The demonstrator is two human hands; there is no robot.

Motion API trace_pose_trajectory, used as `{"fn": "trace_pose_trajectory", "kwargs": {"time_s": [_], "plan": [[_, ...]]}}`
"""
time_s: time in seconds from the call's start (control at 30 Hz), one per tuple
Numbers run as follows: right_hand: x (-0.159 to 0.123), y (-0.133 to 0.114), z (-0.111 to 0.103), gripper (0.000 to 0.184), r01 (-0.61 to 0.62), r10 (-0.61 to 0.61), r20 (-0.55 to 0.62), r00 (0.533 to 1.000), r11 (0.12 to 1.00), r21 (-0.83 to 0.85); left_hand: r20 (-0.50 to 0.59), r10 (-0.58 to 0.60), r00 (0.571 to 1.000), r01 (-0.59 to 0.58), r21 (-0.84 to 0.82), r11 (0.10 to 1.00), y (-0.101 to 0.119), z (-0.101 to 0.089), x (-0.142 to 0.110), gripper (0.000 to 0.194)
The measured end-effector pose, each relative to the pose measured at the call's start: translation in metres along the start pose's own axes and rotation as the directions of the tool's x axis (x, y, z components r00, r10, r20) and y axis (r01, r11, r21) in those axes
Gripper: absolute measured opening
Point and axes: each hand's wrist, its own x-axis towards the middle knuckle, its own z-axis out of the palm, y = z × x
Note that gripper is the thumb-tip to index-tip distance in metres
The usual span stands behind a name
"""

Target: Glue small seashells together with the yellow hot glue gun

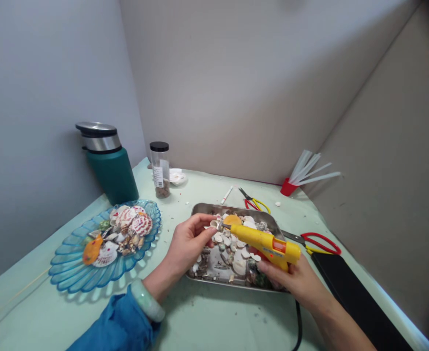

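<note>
Over a metal tray of loose seashells, my right hand grips a yellow hot glue gun, its nozzle pointing left. My left hand pinches a small pale shell between thumb and fingers. The nozzle tip meets or nearly meets that shell; I cannot tell whether they touch. Below both hands lie white shells, an orange shell and darker pieces. A black cord hangs from under the glue gun.
At left, a blue scalloped plate bears shells, near a teal bottle. Behind are a clear jar, a white marker and scissors. Rightward are red-handled scissors, a red cup of glue sticks and a black slab.
</note>
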Motion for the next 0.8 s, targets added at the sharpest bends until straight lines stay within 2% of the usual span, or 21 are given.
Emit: {"fn": "trace_pose_trajectory", "kwargs": {"time_s": [0.57,0.8], "plan": [[-0.0001,-0.0003,0.0019,0.029,-0.008,0.009,-0.008,1.0,1.0,0.015,-0.024,0.014,1.0,-0.014,-0.016,1.0,0.0003,0.0014,0.0008,0.021],[0.0,-0.0015,0.0025,0.029,-0.016,0.016,-0.01,1.0,0.999,-0.028,-0.041,0.04,0.998,-0.041,-0.007,0.999,-0.0022,0.0008,0.0004,0.02]]}}
